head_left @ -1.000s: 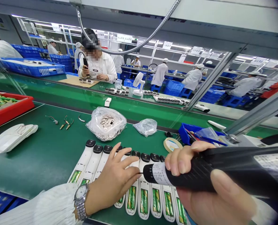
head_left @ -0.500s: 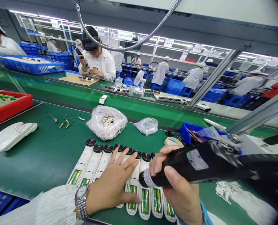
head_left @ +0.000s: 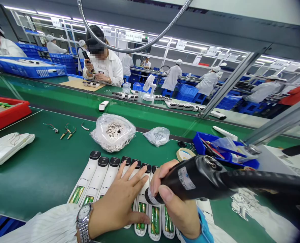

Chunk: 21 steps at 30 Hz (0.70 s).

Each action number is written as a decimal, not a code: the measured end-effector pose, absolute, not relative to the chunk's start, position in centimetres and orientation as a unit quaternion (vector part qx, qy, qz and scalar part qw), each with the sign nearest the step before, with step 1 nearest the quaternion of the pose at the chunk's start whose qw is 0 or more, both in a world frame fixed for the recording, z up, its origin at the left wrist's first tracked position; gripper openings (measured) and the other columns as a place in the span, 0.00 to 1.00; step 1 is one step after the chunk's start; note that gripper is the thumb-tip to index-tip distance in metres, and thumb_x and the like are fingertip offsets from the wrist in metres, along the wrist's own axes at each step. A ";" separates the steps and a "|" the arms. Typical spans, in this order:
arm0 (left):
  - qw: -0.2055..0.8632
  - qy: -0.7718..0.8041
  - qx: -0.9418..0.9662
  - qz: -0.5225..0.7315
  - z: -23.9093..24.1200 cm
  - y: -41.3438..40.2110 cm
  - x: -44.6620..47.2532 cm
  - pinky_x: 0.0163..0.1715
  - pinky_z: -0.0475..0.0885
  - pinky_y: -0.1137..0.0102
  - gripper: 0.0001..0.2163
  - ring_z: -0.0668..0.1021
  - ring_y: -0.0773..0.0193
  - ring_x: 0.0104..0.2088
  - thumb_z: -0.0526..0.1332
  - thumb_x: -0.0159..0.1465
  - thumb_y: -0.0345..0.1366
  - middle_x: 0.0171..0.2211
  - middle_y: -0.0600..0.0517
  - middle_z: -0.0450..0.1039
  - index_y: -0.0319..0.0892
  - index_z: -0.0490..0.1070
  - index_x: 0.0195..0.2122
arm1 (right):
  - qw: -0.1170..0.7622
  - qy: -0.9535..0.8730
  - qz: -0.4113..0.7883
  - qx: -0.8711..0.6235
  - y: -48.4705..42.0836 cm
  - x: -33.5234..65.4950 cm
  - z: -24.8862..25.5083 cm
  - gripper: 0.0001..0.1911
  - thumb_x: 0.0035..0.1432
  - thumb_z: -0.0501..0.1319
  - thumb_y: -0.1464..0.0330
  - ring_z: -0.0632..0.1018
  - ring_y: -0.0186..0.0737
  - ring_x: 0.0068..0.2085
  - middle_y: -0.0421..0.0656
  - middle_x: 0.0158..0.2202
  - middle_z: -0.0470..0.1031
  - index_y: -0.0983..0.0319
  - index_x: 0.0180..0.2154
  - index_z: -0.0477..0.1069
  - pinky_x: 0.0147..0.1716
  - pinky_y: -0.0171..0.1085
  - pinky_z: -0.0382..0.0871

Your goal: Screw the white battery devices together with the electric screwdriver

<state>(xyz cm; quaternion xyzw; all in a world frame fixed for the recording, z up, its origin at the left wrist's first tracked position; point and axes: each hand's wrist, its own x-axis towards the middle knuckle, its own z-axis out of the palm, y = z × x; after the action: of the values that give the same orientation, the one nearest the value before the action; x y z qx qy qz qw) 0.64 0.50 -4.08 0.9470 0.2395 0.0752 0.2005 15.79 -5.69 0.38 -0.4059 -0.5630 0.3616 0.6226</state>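
Several white handset-shaped housings (head_left: 99, 175) with black round tops and green cells in their open lower ends lie side by side on the green bench mat (head_left: 43, 168). My left hand (head_left: 119, 202), with a metal watch on the wrist, lies flat with fingers spread on the middle housings. My right hand (head_left: 175, 209) is wrapped round a black electric screwdriver (head_left: 190, 179), whose tip points down at the housings beside my left fingers. Its black cable runs off to the right.
Two clear bags of small parts (head_left: 113, 131) (head_left: 157, 135) lie behind the row, with a tape roll (head_left: 184, 154) and a blue tray (head_left: 224, 150) to the right. White covers (head_left: 7, 148) and a red bin (head_left: 5, 113) sit left. Other workers sit beyond the conveyor (head_left: 140, 114).
The screwdriver has swung from lying nearly level to pointing down at the housings, moving left and lower. My left hand has flattened and spread on the row.
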 end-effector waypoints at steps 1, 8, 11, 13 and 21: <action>0.200 0.239 0.947 0.075 -4.1 0.5 0.6 0.60 0.32 0.41 0.42 0.42 0.44 0.66 0.54 0.54 0.65 0.67 0.51 0.43 0.48 0.46 0.65 | 0.619 -0.567 0.362 -0.405 -5.6 15.8 0.4 0.07 0.58 0.59 0.61 0.67 0.36 0.26 0.38 0.25 0.64 0.58 0.32 0.65 0.26 0.39 0.63; 0.184 0.244 0.949 0.072 -4.1 0.5 0.6 0.60 0.35 0.39 0.43 0.43 0.42 0.65 0.54 0.53 0.65 0.67 0.49 0.44 0.49 0.47 0.65 | 0.637 -0.553 0.354 -0.403 -5.8 15.4 0.3 0.07 0.57 0.59 0.62 0.68 0.35 0.25 0.36 0.24 0.66 0.56 0.35 0.63 0.26 0.38 0.63; 0.176 0.240 0.952 0.075 -4.2 0.5 0.6 0.60 0.36 0.38 0.42 0.44 0.42 0.65 0.54 0.54 0.65 0.67 0.49 0.44 0.49 0.47 0.64 | 0.665 -0.522 0.372 -0.383 -6.3 16.2 1.7 0.11 0.56 0.61 0.62 0.68 0.34 0.24 0.35 0.24 0.67 0.55 0.40 0.62 0.25 0.37 0.63; 0.177 0.239 0.952 0.075 -4.3 0.5 0.6 0.59 0.38 0.36 0.41 0.45 0.41 0.65 0.53 0.55 0.65 0.67 0.50 0.42 0.50 0.46 0.65 | 0.696 -0.514 0.345 -0.364 -6.4 17.7 3.5 0.12 0.56 0.61 0.62 0.69 0.34 0.23 0.35 0.23 0.68 0.56 0.41 0.63 0.24 0.36 0.64; 0.185 0.227 0.953 0.074 -4.5 0.9 0.6 0.55 0.48 0.31 0.39 0.48 0.34 0.63 0.54 0.56 0.62 0.66 0.50 0.42 0.53 0.44 0.65 | 0.815 -0.389 0.015 -0.429 -0.7 28.6 4.8 0.09 0.48 0.64 0.66 0.72 0.36 0.21 0.35 0.18 0.70 0.60 0.32 0.68 0.27 0.39 0.67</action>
<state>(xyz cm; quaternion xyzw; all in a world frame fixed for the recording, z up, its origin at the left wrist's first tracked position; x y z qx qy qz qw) 0.61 0.88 -4.51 0.9534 0.2269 0.0739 0.1845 28.56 -0.72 4.77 -0.4294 -0.3890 0.0145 0.8149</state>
